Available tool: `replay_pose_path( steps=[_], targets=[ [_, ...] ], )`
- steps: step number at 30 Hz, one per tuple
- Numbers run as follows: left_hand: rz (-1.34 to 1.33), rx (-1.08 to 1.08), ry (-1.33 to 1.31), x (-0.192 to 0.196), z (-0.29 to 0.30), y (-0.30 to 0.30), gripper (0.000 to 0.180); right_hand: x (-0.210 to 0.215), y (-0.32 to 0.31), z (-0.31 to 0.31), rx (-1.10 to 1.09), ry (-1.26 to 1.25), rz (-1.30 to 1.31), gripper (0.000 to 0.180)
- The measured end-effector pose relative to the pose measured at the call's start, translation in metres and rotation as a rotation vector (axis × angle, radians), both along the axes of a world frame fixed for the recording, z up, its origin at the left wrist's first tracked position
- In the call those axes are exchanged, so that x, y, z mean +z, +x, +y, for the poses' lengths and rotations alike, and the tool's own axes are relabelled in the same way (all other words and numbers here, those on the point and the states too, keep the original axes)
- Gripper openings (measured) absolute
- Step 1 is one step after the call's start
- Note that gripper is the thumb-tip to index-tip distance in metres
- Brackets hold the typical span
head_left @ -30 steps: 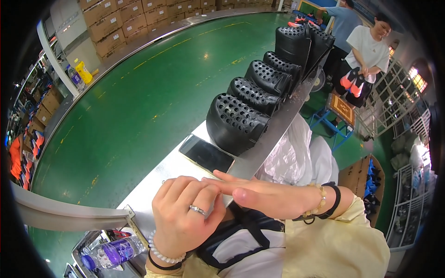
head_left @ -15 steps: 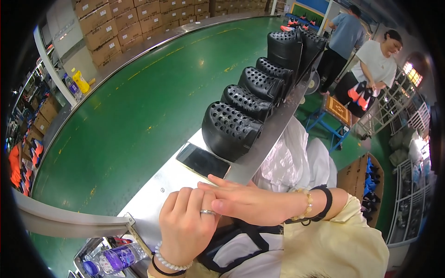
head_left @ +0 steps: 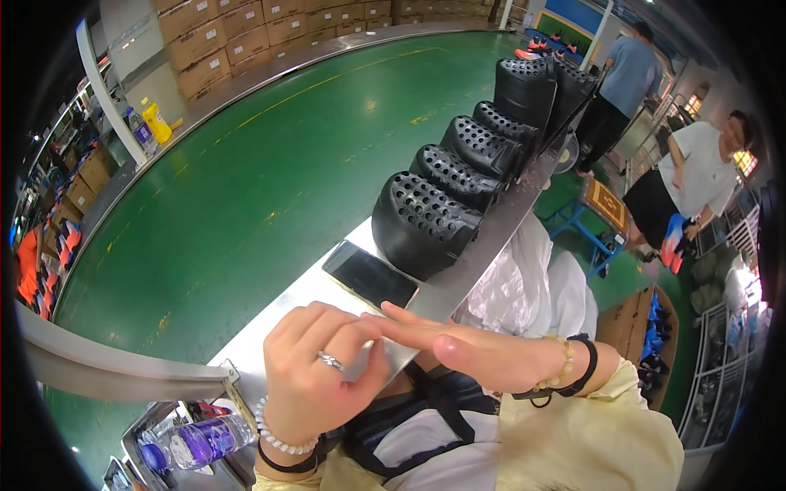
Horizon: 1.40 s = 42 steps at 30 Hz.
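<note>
My left hand [head_left: 315, 360], with a silver ring and a white beaded bracelet, has its fingers curled in a pinch at the fingertips of my right hand. My right hand [head_left: 467, 348] is stretched out nearly flat, palm down, its thumb apart. Just beyond both hands a dark-screened smartphone [head_left: 370, 275] lies on a pale metal ledge [head_left: 266, 329]; neither hand touches it. Behind the phone stands a row of black, rounded, clog-like pieces pierced with holes, the nearest one [head_left: 422, 225] close to the phone's far edge.
A purple-labelled water bottle [head_left: 201, 442] lies at lower left, below a curved grey bar [head_left: 123, 364]. White plastic sheeting [head_left: 512, 278] hangs right of the ledge. Two people stand at far right, one holding colourful shoes [head_left: 674, 244], near a blue-legged stool [head_left: 604, 203] and a cardboard box [head_left: 629, 327].
My left hand has shifted left and loosened its wrap to a pinch at my right fingertips. My right thumb has lifted away. The person with the shoes has moved right.
</note>
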<state>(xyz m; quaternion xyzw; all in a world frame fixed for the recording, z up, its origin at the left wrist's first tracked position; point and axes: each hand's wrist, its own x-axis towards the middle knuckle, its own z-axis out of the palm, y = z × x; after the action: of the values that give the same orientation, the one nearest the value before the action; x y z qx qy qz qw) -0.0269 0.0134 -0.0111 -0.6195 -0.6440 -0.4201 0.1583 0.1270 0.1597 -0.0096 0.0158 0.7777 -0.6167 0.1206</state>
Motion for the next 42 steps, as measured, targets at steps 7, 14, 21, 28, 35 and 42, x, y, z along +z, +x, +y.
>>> replay_pose_path(
  steps=[7, 14, 21, 28, 35, 42],
  targets=[
    [0.01, -0.049, -0.026, -0.002, 0.001, 0.006, 0.022, -0.001, -0.003, -0.002, 0.014, 0.018, 0.035, 0.075],
    [0.154, 0.057, -0.132, -0.003, 0.0, 0.02, 0.025, -0.004, -0.009, -0.006, -0.002, 0.305, 0.231, 0.059],
    [0.233, 0.113, -0.166, -0.008, 0.002, 0.026, 0.023, -0.004, -0.012, -0.011, -0.032, 0.409, 0.183, 0.048],
    [0.219, 0.079, -0.205, -0.006, 0.002, 0.025, 0.02, -0.01, -0.014, -0.006, 0.077, 0.444, 0.106, 0.066],
    [0.145, 0.08, -0.203, -0.008, 0.005, 0.021, 0.017, -0.021, -0.012, -0.011, 0.02, 0.421, 0.194, 0.067],
    [0.111, 0.041, -0.056, -0.006, 0.008, 0.006, 0.018, -0.005, -0.008, -0.018, -0.109, 0.505, 0.332, 0.075]
  ],
)
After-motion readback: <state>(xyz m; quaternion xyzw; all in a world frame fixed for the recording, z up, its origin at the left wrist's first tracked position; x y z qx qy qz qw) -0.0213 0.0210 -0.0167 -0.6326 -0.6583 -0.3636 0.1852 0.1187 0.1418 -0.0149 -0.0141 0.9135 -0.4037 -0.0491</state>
